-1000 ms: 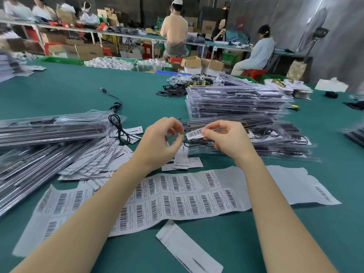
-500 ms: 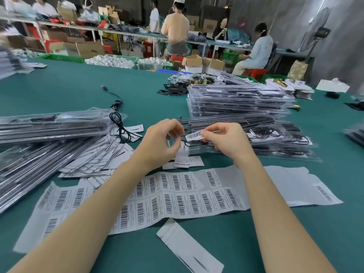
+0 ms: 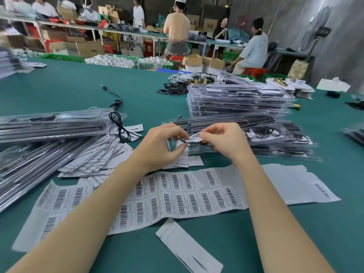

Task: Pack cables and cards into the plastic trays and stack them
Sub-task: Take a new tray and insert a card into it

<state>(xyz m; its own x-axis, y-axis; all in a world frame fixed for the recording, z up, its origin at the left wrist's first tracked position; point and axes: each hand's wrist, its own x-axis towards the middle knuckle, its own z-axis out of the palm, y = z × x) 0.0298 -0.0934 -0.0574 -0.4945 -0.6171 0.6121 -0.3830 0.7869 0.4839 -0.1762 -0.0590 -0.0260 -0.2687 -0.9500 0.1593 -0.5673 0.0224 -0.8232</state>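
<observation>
green felt is covering the long worktable (image 3: 69, 91), which is taking up most of the view. at the far right a tall stack of packed clear trays (image 3: 238, 99) is sitting on it, with a lower, spread stack of trays (image 3: 275, 138) lying just in front. along the left edge more filled trays (image 3: 49, 125) are lying fanned out, partly over a loose heap of white cards (image 3: 102, 154). a long sheet of barcode labels (image 3: 177, 196) is stretching across the near side of the table, passing under both forearms, and a single card (image 3: 189, 247) is lying beside it toward the viewer. a black cable (image 3: 118, 125) is lying looped over the end of the left trays. both hands are meeting above the near end of the low stack: the left hand (image 3: 159, 146) is curling with thumb and fingertips close together, though what they are pinching is too small to tell, and the right hand (image 3: 224, 140) is pinching a peeled barcode sticker (image 3: 195, 137) at its right end
</observation>
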